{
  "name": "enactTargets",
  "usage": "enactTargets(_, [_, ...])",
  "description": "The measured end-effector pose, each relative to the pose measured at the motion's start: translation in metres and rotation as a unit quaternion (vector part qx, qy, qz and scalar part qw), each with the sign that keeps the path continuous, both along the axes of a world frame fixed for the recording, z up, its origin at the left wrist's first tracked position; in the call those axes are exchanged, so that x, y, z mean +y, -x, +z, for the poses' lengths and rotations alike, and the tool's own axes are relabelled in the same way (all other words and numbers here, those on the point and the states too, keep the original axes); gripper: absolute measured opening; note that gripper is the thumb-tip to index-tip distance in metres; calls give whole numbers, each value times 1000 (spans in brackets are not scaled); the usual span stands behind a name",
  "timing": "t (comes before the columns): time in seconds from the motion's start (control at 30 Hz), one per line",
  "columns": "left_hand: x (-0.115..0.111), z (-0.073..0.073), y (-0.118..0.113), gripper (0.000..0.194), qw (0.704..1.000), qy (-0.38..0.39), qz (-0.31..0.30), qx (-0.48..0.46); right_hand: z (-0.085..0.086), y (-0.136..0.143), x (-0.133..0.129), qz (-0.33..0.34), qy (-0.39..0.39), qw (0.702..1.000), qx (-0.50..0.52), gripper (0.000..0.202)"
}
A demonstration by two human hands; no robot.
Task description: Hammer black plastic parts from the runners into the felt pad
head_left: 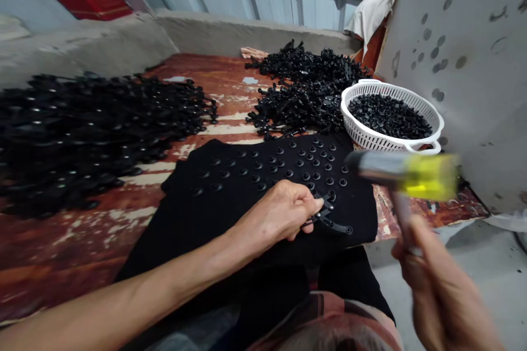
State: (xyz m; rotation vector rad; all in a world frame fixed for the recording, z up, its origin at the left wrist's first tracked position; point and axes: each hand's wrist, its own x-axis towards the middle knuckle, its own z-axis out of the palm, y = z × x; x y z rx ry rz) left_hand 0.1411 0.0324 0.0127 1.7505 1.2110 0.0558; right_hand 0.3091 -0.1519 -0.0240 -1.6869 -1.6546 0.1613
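Pinched in the fingers of my left hand is a black branched plastic part, held low over a black cloth. One of its arms reaches right and ends in a small ring. My right hand is wrapped round the handle of a mallet, raised to the right of the cloth. The mallet's head has a yellow end and a dark end, and is smeared by motion. Several small round black caps lie spread out in loose rows on the cloth, beyond my left hand.
A white basket full of small black pieces stands at the back right. Black parts are heaped in a large pile at left and another pile at the back. A stained grey panel rises on the right.
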Motion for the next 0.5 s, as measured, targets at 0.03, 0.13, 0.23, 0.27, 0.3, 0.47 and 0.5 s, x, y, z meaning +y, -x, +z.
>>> enactTargets(0.03, [0,-1,0,32,1000,-1,-3,2,-2,0,2,38,34,999,-20,69])
enactTargets(0.13, [1,-5,1,32,1000,-7,-14,9,-3,0,10,55,44,997,-13,68])
enactTargets(0.23, [1,-8,1,33,1000,-10,0,13,3,5,12,12,-24,997,71,66])
enactTargets(0.27, [1,-9,2,34,1000,-8,6,12,5,7,11,0,-41,995,92,66])
enactTargets(0.3, [1,-10,2,34,1000,-7,11,9,6,9,9,-7,-47,993,106,64])
enactTargets(0.47, [1,-4,8,41,999,17,7,-44,-3,6,3,-13,-19,991,134,57])
enactTargets(0.5, [1,-2,9,42,998,26,8,-52,-6,3,3,-19,-13,991,132,55])
